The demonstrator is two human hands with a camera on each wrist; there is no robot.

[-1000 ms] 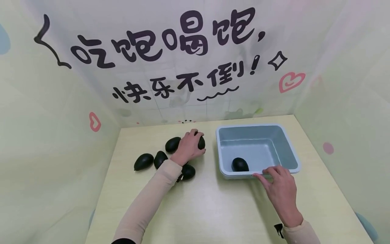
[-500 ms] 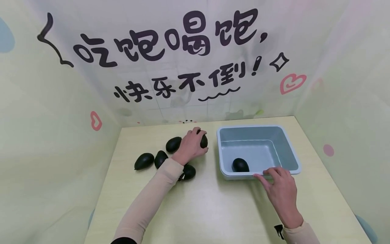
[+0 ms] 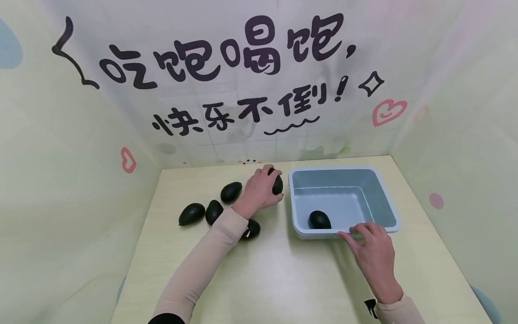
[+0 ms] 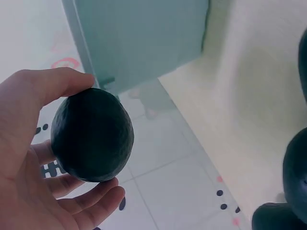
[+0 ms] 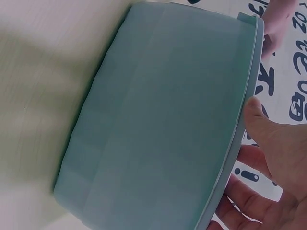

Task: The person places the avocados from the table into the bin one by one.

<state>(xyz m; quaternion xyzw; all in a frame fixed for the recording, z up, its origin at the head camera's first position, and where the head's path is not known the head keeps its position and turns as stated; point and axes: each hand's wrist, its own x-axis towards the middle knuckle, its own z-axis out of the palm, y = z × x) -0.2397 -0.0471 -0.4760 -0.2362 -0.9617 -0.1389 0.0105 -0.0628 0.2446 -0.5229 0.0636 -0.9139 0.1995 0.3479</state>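
Past four loose dark fruits (image 3: 192, 214) on the surface (image 3: 271, 279) (maybe more behind that sleeve (image 3: 202, 265)), the left hand (image 3: 258, 191), fingers curled round a bumpy fruit (image 4: 92, 135), just moved it rightward so it's nearly at the blue bin (image 3: 344, 200), whose near rim the right hand (image 3: 374, 252) pinches.

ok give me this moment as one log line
left hand: grips dark avocado beside blue bin | right hand: pinches near rim | in bin: one avocado | on table: four avocados visible

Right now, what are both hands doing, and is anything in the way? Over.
Left hand grips dark fruit, lifted. Right hand pinches rim of blue bin. Nothing seen between fruit and bin.
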